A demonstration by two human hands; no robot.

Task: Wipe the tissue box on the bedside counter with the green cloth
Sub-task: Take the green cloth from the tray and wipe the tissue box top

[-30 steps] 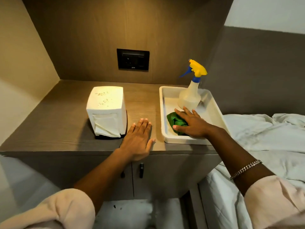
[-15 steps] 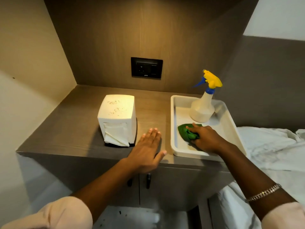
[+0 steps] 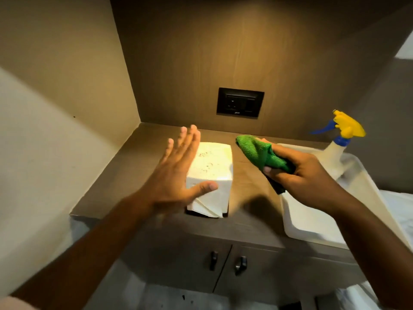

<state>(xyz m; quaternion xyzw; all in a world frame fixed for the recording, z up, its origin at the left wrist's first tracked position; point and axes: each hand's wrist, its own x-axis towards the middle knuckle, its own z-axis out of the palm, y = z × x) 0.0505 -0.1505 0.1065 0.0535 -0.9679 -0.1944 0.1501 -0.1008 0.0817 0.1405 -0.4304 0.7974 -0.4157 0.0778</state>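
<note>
A white tissue box (image 3: 212, 166) stands upright on the wooden bedside counter (image 3: 125, 173), specks of dirt on its top and a tissue hanging from its front. My left hand (image 3: 176, 173) hovers open over the box's left side, fingers spread, the thumb across its front upper edge; whether it touches is unclear. My right hand (image 3: 299, 175) is raised just right of the box, shut on the bunched green cloth (image 3: 261, 153), which sticks out toward the box top without touching it.
A white tray (image 3: 312, 218) sits on the right of the counter with a yellow-and-blue spray bottle (image 3: 339, 148) at its back. A black wall socket (image 3: 240, 102) is on the rear panel. Cabinet doors with two dark handles (image 3: 225, 262) lie below; white bedding (image 3: 400, 204) at the right.
My right hand lifted the green cloth out of the tray and carried it left toward the box. My left hand rose off the counter and moved over the box's left side.
</note>
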